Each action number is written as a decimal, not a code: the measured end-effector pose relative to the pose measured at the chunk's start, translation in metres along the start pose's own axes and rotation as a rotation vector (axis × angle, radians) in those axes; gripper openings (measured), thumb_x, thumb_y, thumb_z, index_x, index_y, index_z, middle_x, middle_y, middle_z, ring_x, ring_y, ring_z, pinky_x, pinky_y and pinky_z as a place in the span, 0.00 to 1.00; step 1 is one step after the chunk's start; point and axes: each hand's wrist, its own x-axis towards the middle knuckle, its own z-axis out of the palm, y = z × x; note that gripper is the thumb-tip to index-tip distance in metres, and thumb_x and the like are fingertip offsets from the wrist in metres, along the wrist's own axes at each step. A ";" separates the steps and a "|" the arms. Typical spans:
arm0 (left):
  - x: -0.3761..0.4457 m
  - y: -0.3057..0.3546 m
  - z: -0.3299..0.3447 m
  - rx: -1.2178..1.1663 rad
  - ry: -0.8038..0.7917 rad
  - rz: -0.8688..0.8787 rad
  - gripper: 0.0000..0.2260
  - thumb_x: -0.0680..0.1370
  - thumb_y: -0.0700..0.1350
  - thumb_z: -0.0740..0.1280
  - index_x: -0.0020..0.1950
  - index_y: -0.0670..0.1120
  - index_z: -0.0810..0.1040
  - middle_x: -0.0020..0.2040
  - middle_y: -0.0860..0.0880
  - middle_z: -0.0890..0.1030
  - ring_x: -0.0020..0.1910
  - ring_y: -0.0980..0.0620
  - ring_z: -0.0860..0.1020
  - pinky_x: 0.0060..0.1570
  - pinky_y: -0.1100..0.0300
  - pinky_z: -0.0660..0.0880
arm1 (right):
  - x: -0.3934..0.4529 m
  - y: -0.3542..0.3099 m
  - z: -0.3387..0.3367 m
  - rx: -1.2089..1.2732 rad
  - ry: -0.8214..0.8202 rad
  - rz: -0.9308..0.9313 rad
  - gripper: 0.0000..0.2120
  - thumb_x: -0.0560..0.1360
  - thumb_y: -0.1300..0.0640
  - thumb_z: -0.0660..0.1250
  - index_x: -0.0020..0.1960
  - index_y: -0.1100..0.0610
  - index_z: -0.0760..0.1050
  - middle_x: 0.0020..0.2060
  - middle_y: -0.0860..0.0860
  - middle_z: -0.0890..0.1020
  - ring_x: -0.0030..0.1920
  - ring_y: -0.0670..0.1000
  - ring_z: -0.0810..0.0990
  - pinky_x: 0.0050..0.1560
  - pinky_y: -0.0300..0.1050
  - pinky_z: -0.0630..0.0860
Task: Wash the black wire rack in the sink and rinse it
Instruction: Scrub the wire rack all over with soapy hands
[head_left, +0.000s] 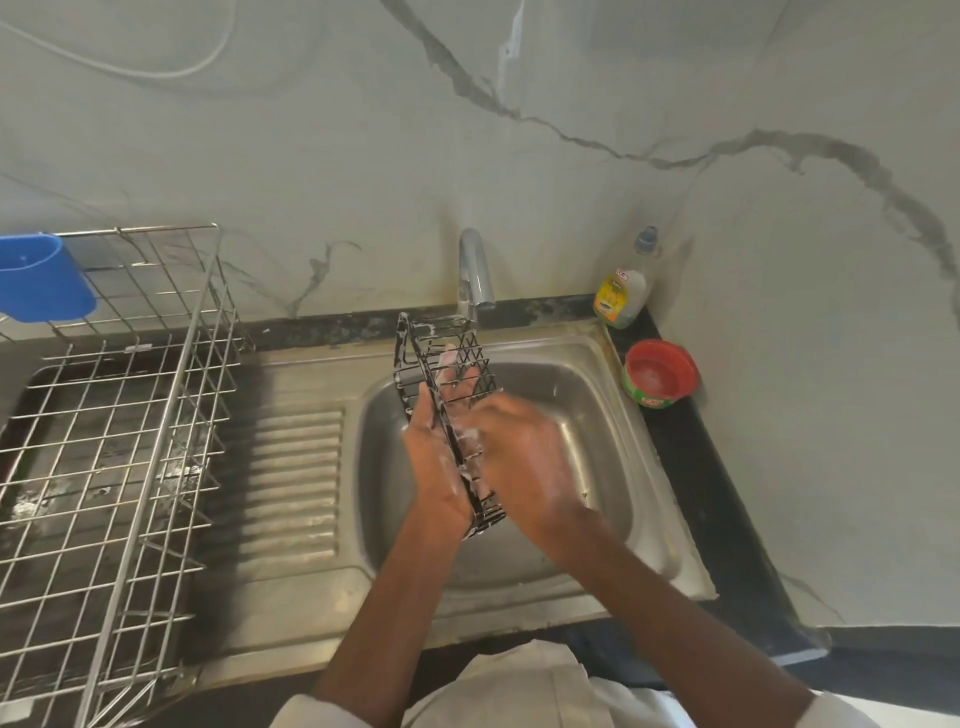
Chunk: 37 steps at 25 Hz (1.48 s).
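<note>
Over the steel sink (613, 447) the black wire rack (480, 371) is held on its side, long axis pointing away from me, with white suds on its wires. My left hand (434, 462) holds it from the left, its fingers showing through the wires higher up. My right hand (522, 452) is blurred and lies against the rack's near right side, its fingers curled onto the foamy wires. What lies under its palm is hidden. The rack's far end sits just below the chrome tap (475, 275).
A steel dish drainer (130, 415) with a blue plastic cup (41, 283) fills the left counter beside the ribbed drainboard (296, 483). A dish soap bottle (621, 296) and a red open tub (660, 376) stand at the sink's back right corner by the wall.
</note>
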 end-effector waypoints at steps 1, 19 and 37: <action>-0.001 0.001 0.003 0.009 -0.016 -0.006 0.27 0.88 0.60 0.53 0.50 0.54 0.91 0.49 0.49 0.89 0.46 0.47 0.85 0.49 0.51 0.78 | 0.004 0.010 -0.005 -0.009 0.061 0.109 0.23 0.68 0.79 0.71 0.54 0.57 0.87 0.48 0.52 0.86 0.43 0.50 0.84 0.38 0.24 0.68; 0.008 -0.003 -0.010 -0.023 0.199 0.011 0.31 0.87 0.63 0.51 0.43 0.55 0.91 0.50 0.48 0.90 0.53 0.42 0.84 0.55 0.46 0.78 | -0.011 0.009 -0.042 0.963 0.079 0.614 0.17 0.79 0.71 0.68 0.63 0.54 0.78 0.54 0.57 0.82 0.48 0.56 0.89 0.48 0.49 0.85; 0.008 -0.007 -0.013 -0.065 0.185 -0.071 0.32 0.86 0.66 0.51 0.43 0.55 0.91 0.48 0.46 0.90 0.55 0.39 0.83 0.72 0.33 0.71 | -0.013 0.007 -0.041 0.761 -0.079 0.679 0.10 0.83 0.62 0.65 0.50 0.56 0.85 0.43 0.53 0.86 0.36 0.45 0.82 0.40 0.43 0.81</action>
